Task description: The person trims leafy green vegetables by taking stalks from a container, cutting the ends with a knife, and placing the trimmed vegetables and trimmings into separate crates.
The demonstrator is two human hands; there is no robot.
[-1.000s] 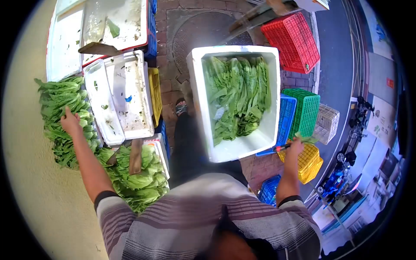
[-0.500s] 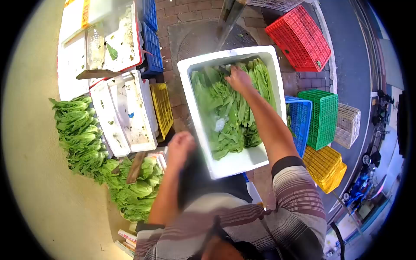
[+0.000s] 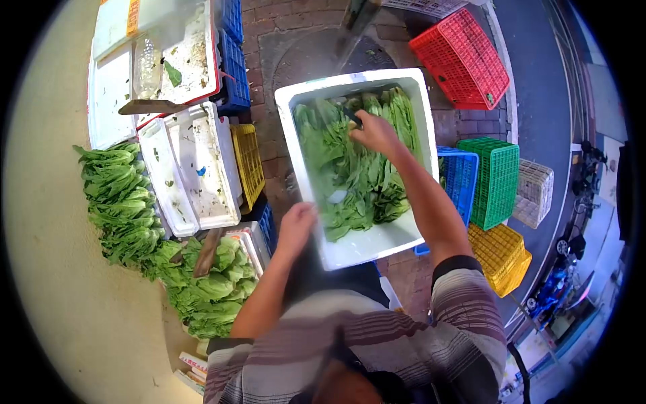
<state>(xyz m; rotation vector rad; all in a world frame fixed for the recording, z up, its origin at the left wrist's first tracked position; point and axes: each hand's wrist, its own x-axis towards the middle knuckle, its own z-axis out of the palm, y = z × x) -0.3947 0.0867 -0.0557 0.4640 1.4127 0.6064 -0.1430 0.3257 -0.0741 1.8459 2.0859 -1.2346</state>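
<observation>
A white foam box [image 3: 369, 252] holds leafy green lettuce [image 3: 356, 161] in bunches, with a small pale translucent patch [image 3: 337, 196] low on the left. My right hand [image 3: 377, 132] reaches in over the leaves, closed around a slim dark-handled tool [image 3: 351, 116] that points up and left; its kind is hard to make out. At the box's left rim is my left hand [image 3: 298, 225], fingers curled against the edge. Part of that grip is hidden.
Left of me, heaps of lettuce [image 3: 121, 202] lie beside stained foam trays [image 3: 202, 168], a yellow crate [image 3: 247, 165] and blue crates [image 3: 235, 74]. To the right stand red [image 3: 464, 57], blue [image 3: 459, 182], green [image 3: 494, 182], white [image 3: 535, 192] and yellow [image 3: 498, 259] crates. A post [image 3: 356, 20] rises beyond the box.
My left hand has moved right and up to the box's left rim. Inside the box, my right hand has drawn slightly toward me, still holding the dark tool.
</observation>
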